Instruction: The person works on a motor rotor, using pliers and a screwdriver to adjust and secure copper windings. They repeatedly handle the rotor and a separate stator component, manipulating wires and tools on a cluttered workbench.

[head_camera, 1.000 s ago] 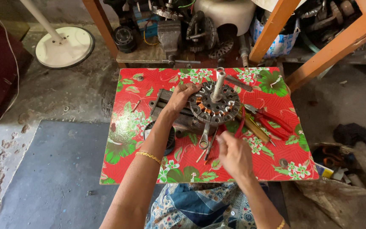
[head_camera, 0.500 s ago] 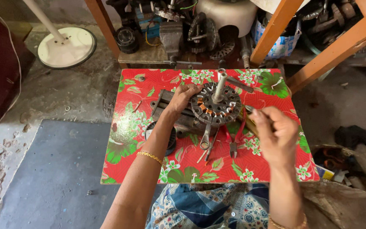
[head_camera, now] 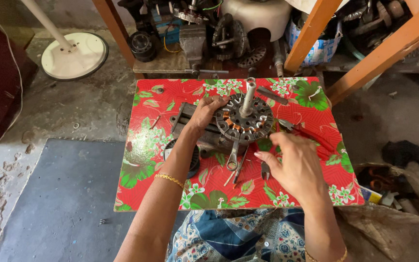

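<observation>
Low table [head_camera: 316, 104] covered with a red floral cloth, serving as a workbench on the floor.

Left hand [head_camera: 204, 114] rests on the rim of the fan motor stator [head_camera: 245, 121], fingers curled over its left edge and pressing down. This reads as a steadying grip: the stator sits on a dark metal block [head_camera: 185, 121] near the table's middle, shaft [head_camera: 248, 97] pointing up, copper windings visible in the slots.

Right hand [head_camera: 294, 167] hovers above the front right part of the table, fingers loosely spread and slightly bent, holding nothing that I can see. It hangs over the pliers [head_camera: 266, 170], whose jaws peek out just beside the fingertips. Whether the red handles are touched is hidden under the palm.

Tools lie fanned out in front of the stator, within easy reach: a ring spanner [head_camera: 232, 157] leaning against it and a thin screwdriver [head_camera: 241, 165] next to that. A dark round part [head_camera: 192, 162] sits partly under the left forearm.

Containers: a sack [head_camera: 403, 194] on the floor to the right holds mixed scrap, red and yellow bits showing. A white and blue bag [head_camera: 316, 46] under the far bench holds metal parts, probably more motor pieces.
</observation>
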